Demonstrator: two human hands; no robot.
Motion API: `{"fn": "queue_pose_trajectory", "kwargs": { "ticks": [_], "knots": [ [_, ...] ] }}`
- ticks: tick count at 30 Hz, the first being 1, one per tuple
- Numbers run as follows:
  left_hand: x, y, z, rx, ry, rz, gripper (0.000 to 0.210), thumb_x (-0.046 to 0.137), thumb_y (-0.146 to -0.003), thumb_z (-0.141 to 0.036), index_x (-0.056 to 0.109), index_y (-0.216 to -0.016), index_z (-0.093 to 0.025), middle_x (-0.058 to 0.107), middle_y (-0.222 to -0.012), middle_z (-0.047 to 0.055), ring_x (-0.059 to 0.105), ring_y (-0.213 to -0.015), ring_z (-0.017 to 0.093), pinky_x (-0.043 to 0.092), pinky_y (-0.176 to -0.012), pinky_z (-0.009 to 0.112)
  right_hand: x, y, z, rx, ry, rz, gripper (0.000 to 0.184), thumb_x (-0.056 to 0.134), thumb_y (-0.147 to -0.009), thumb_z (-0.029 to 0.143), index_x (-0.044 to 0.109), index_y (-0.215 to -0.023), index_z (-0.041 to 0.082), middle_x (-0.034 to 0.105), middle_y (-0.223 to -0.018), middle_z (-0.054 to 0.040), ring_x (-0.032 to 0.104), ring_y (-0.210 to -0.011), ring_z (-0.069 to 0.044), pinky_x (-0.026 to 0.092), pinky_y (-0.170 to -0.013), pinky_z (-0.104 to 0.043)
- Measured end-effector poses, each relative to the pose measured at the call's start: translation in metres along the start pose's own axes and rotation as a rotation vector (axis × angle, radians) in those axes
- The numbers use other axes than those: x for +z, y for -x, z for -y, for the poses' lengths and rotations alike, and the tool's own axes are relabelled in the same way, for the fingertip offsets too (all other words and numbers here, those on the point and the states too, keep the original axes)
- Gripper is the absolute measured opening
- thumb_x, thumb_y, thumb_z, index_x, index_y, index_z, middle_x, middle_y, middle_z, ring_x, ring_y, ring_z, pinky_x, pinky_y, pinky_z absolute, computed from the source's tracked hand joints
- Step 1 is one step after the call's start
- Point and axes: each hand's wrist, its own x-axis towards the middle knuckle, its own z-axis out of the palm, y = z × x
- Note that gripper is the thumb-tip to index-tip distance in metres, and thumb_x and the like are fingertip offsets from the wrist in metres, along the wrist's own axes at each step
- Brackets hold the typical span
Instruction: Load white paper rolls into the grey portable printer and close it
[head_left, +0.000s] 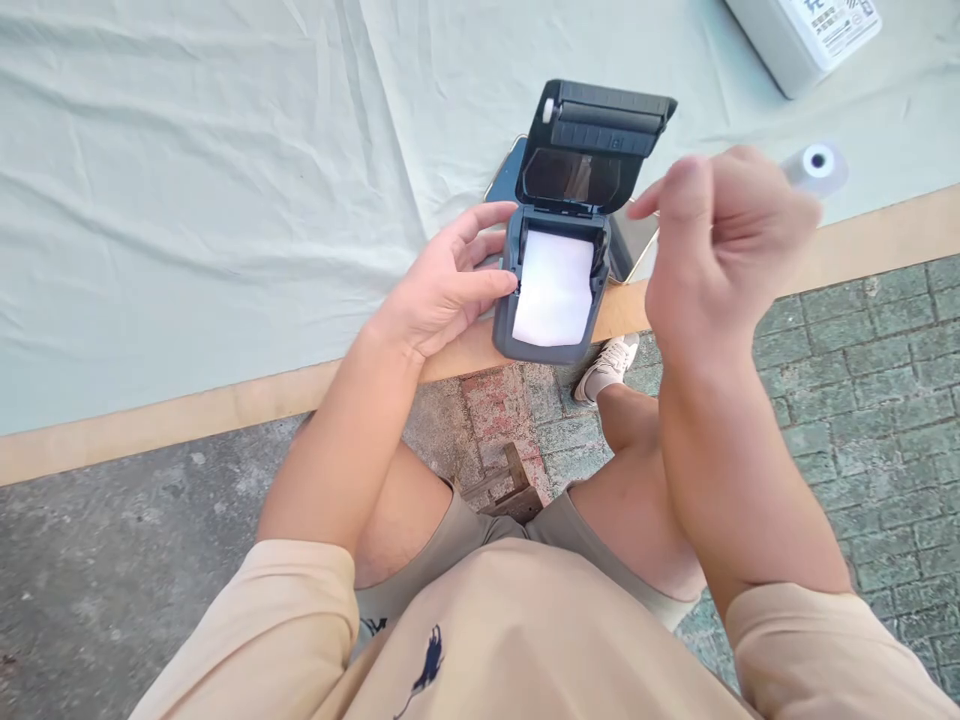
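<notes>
open printer (pixel 566 212) between both hands (pixel 457 285) (pixel 720 245)

Note that your right hand (pixel 727 230) is blurred and hides part of the paper roll (pixel 808 165) behind it, so you cannot determine from this view whether the two are touching or what the curled fingers enclose. The printer (pixel 577 190) conceals some fingertips of your left hand (pixel 457 290) and leaves it unclear whether the blue piece (pixel 506 175) and the grey piece (pixel 636 240) behind it are one object. The top edge crops the white box (pixel 787 50), whose label (pixel 840 25) carries fine print too small to read.
</notes>
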Motion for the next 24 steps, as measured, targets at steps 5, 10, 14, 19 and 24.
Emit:
{"fn": "queue_pose_trajectory", "kwargs": {
  "ticks": [5,10,14,19,24],
  "knots": [
    [0.000,0.000,0.003,0.002,-0.019,-0.015,0.081,0.113,-0.075,-0.040,0.074,-0.146,-0.035,0.083,-0.149,0.006,0.083,-0.143,0.039,0.075,-0.116,0.053,-0.014,0.004,0.007,0.012,0.126,0.065,0.034,0.084,-0.100,0.045,0.084,-0.132,0.035,0.089,-0.121,-0.0088,0.083,-0.122,-0.044,0.070,-0.095,-0.056],
    [0.001,0.001,0.002,-0.006,-0.044,-0.032,0.082,0.109,-0.077,-0.038,0.073,-0.149,-0.033,0.082,-0.150,0.008,0.084,-0.139,0.039,0.075,-0.116,0.055,-0.021,-0.002,0.015,0.123,0.340,0.135,0.045,0.083,-0.080,0.026,0.087,-0.124,0.037,0.091,-0.109,-0.0053,0.082,-0.099,-0.042,0.065,-0.083,-0.058],
    [0.001,-0.001,0.001,-0.009,-0.051,-0.037,0.083,0.109,-0.076,-0.038,0.071,-0.149,-0.033,0.082,-0.149,0.010,0.083,-0.140,0.040,0.075,-0.111,0.054,-0.031,-0.002,0.018,0.070,-0.015,-0.108,0.034,0.083,-0.076,0.035,0.080,-0.109,0.036,0.090,-0.107,-0.0032,0.073,-0.078,-0.029,0.055,-0.065,-0.046],
    [-0.004,-0.002,0.002,-0.007,-0.043,-0.006,0.088,0.116,-0.073,-0.045,0.072,-0.148,-0.034,0.084,-0.145,0.008,0.085,-0.137,0.037,0.075,-0.111,0.053,-0.046,-0.005,-0.030,0.303,-0.699,-0.514,0.044,0.069,-0.077,0.058,0.074,-0.113,0.034,0.076,-0.100,-0.0078,0.044,-0.059,-0.020,0.020,-0.046,-0.038],
    [-0.006,-0.003,0.002,-0.003,-0.004,-0.004,0.084,0.120,-0.070,-0.045,0.077,-0.142,-0.037,0.087,-0.139,0.004,0.086,-0.131,0.033,0.076,-0.101,0.043,-0.041,-0.009,-0.066,0.261,-0.371,-0.318,0.056,0.062,-0.093,0.080,0.072,-0.130,0.039,0.081,-0.111,-0.0119,0.074,-0.083,-0.035,0.054,-0.056,-0.049]
  ]
}}
